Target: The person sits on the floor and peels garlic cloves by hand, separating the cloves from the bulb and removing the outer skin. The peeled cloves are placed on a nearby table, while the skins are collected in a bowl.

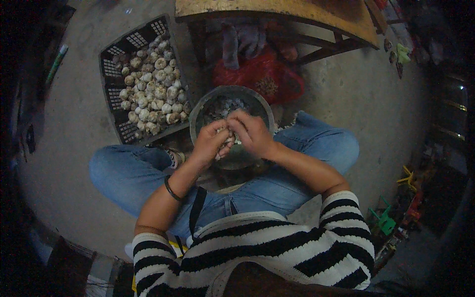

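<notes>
Both hands meet over a round metal basin (194, 128) between my knees. In the curled fingers of my left hand (208, 144) are pale pieces of garlic (231, 139), partly covered by the fingers. My right hand (255, 134) comes in from the other side, its thumb and forefinger pinched at the same garlic, close to the left fingertips. What exactly sits between the fingertips is blurred. Inside the basin, pale papery skins (232, 105) lie toward the far side. The hands hide much of its near part.
To the left stands a black plastic crate (111, 80) filled with garlic bulbs (156, 85). Beyond the basin lies a red mesh bag (245, 76), partly under a wooden table (282, 8). A green stool-like object (386, 223) is at the right rear.
</notes>
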